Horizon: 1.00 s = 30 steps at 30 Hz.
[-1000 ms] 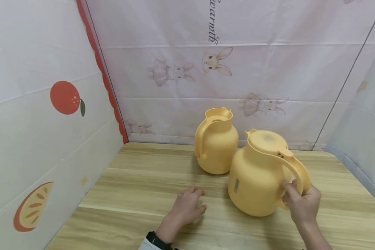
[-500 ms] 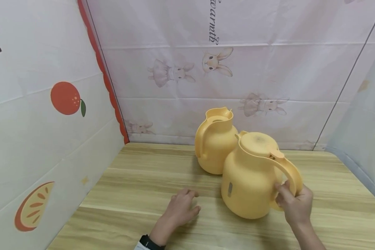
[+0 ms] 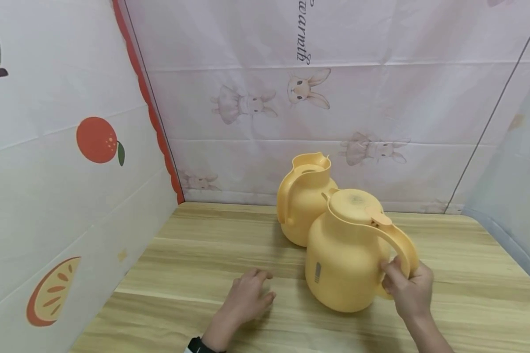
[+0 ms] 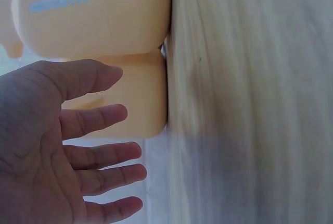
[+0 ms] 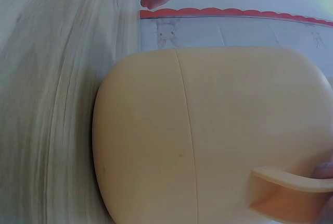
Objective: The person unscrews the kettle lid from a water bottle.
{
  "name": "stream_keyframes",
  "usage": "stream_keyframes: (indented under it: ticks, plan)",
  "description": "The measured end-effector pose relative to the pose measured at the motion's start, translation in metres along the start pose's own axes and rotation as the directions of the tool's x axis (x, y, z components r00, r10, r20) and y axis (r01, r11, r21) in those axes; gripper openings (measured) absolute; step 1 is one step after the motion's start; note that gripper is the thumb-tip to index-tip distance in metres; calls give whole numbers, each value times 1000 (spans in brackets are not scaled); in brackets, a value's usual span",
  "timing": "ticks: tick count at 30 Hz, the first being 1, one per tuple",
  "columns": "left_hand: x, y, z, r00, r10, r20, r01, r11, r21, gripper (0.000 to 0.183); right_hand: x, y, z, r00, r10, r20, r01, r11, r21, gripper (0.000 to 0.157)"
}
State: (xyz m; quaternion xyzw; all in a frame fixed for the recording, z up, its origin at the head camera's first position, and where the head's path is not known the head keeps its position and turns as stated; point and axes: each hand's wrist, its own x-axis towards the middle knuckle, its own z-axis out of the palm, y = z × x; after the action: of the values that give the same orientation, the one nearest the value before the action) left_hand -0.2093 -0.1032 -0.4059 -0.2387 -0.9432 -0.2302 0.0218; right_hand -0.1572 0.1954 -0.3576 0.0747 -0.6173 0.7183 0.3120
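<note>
My right hand (image 3: 411,288) grips the handle of a yellow lidded jug (image 3: 346,262) from its right side. The jug stands upright, its small grey label strip turned toward the front. Behind it and to the left is a second yellow jug (image 3: 298,213), its round top opening facing up and its handle on the left; the nearer jug partly hides it. Left of the nearer jug, my left hand (image 3: 247,296) hovers low with fingers spread and relaxed, touching neither jug. In the left wrist view, that hand's fingers (image 4: 106,153) hold nothing.
A wood-grain table (image 3: 194,255) carries both jugs. Behind it hangs a pink-white cloth (image 3: 256,162) with rabbit prints. On the left stands a white cloth wall (image 3: 48,196) with fruit prints, and a pale cloth (image 3: 512,196) borders the right.
My right hand has shifted the nearer jug left and slightly toward me, so it covers more of the rear jug. My left hand has drawn back to the left.
</note>
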Motion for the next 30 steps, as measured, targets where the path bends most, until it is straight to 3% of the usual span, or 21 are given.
stream_keyframes:
  ticks: [7,13,20,30]
  plan:
    - [-5,-7,-9,1000,-21,-11,20,999,-36,40,-1,0,5,1000,13,9,-13,1000,-28,35]
    - [-10,-13,-13,999,-35,-24,34,998,-44,41,-4,-1,11,1000,22,17,-23,1000,13,36]
    - [-16,-20,-15,998,-49,-42,47,998,-46,41,-6,7,18,997,-52,54,43,987,157,34]
    - [-23,-28,-16,998,-45,-51,43,998,-45,39,-8,7,25,996,-38,79,30,994,101,35]
